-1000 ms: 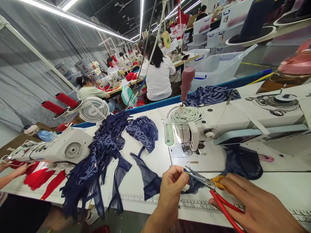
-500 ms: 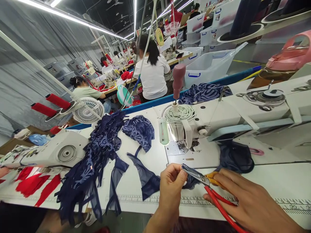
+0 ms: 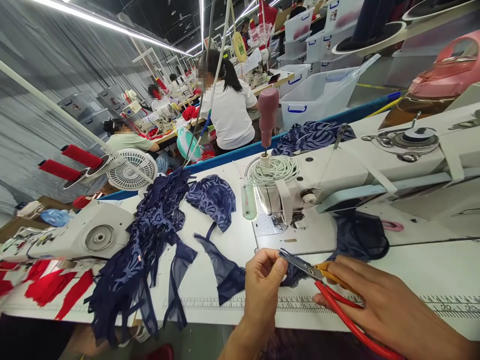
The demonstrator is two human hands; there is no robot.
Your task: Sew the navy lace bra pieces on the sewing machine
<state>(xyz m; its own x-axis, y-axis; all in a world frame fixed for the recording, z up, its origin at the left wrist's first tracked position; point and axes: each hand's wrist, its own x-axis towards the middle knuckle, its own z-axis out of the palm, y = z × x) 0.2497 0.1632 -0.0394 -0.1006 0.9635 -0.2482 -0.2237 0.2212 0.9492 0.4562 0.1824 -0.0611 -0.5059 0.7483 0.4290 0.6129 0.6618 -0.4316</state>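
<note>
My left hand (image 3: 262, 285) pinches thumb against fingers at the edge of a navy sheer fabric piece (image 3: 225, 272), part of which passes behind the hand. In my right hand (image 3: 386, 300) is a pair of scissors (image 3: 339, 310) with red handles and a yellow-orange part near the pivot. Their blade tips reach my left fingertips, nearly closed; what lies between them is too small to tell. A dark scrap with a lacy edge (image 3: 294, 276) shows below the blades. Behind my right hand rests a navy bra cup (image 3: 362, 237).
A sewing machine (image 3: 277, 200) stands just beyond my hands. To the left lie a heap of navy lace pieces (image 3: 150, 225) and a patterned cup (image 3: 213, 197). Another machine (image 3: 97, 232) has red fabric (image 3: 50, 290) beside it. A printed ruler (image 3: 431, 302) runs along the table's front edge.
The camera view has shifted slightly, moving the background a little left and up. Both hands hold nearly the same pose, and the scissors stay at my left fingertips.
</note>
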